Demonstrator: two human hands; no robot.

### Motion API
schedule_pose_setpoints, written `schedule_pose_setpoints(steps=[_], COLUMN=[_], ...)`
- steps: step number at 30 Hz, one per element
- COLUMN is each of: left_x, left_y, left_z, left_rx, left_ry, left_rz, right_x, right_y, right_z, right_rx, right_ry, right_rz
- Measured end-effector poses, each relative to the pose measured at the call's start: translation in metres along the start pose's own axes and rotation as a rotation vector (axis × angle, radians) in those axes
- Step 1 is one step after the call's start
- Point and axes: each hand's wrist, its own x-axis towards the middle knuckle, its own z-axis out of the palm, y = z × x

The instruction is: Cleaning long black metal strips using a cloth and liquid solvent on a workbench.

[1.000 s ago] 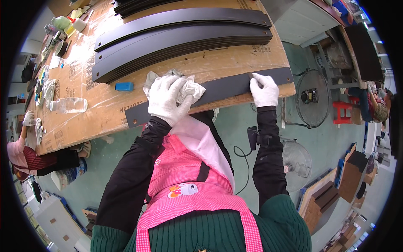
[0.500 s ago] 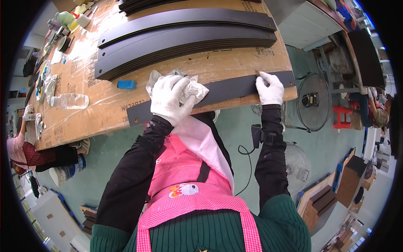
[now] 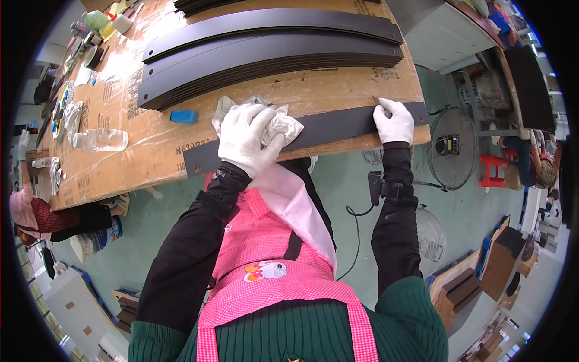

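A long dark board strip (image 3: 338, 123) lies along the table's near edge, slanting up to the right. My left hand (image 3: 246, 134), in a white glove, is closed on a crumpled white cloth (image 3: 286, 128) and presses it onto the strip's left part. Toward the strip's right end rests my right hand (image 3: 395, 122), also gloved, its fingers pinched together. A small thin brown piece (image 3: 376, 99) sticks out at its fingertips; the rest of it is hidden. A blue block (image 3: 183, 116) sits just beyond my left hand.
Stacked dark strips (image 3: 271, 60) cover the middle of the cardboard-topped table (image 3: 151, 157). A clear bottle (image 3: 101, 140) lies at left, with glue bottles (image 3: 120, 23) farther back. A co-worker (image 3: 36, 211) is at the far left. Fans (image 3: 452, 148) stand right of the table.
My right hand has shifted slightly to the right along the strip, the brown piece moving with it. The left hand and cloth stay nearly in place. The co-worker's hand at left has risen.
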Motion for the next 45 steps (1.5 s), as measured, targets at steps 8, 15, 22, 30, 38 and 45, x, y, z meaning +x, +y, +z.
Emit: schedule_pose_setpoints(steps=[8,15,22,30,38,45], left_x=[0.001,0.001,-0.003,0.001,-0.001,0.003], left_y=[0.000,-0.001,-0.003,0.002,-0.001,0.004], left_z=[0.000,0.000,0.002,0.003,0.000,0.001], left_rx=[-0.011,-0.003,0.001,-0.013,-0.009,-0.026], left_ry=[0.006,0.016,0.006,0.010,0.007,0.005], left_rz=[0.005,0.008,0.003,0.002,-0.008,0.008], right_x=[0.001,-0.001,-0.004,0.033,-0.025,-0.006], right_y=[-0.004,0.000,-0.016,0.055,-0.014,0.027], right_z=[0.000,0.003,0.008,-0.014,0.016,-0.006], right_rx=[0.017,0.060,-0.009,-0.124,-0.254,-0.191], right_ry=[-0.091,-0.088,-0.154,0.186,0.065,0.237], right_rz=[-0.035,-0.034,-0.060,-0.010,-0.298,-0.178])
